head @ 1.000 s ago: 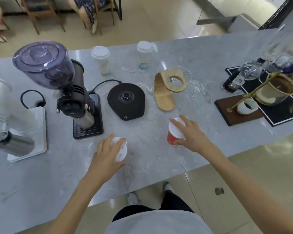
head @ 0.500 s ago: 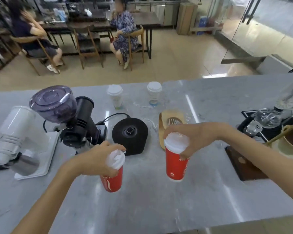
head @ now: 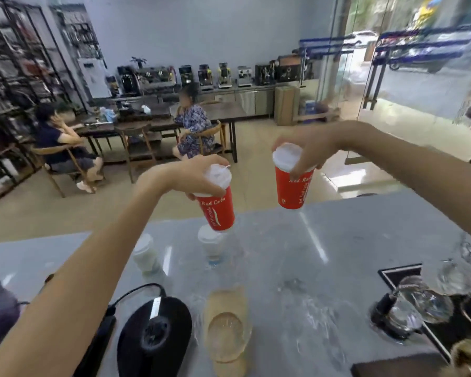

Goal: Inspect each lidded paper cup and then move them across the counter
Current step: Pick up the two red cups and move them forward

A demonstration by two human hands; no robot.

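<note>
Left red cup point(head: 217, 212) and right red cup point(head: 294, 187): red walls with white lettering, white lids. Counter point(head: 324, 254): grey marble, faint white veining. On the counter, two white lidded cups point(head: 147, 254), a black round base point(head: 154, 336), a pale wooden stand point(head: 226, 333) and a black white-edged mat point(head: 400, 276).
</note>
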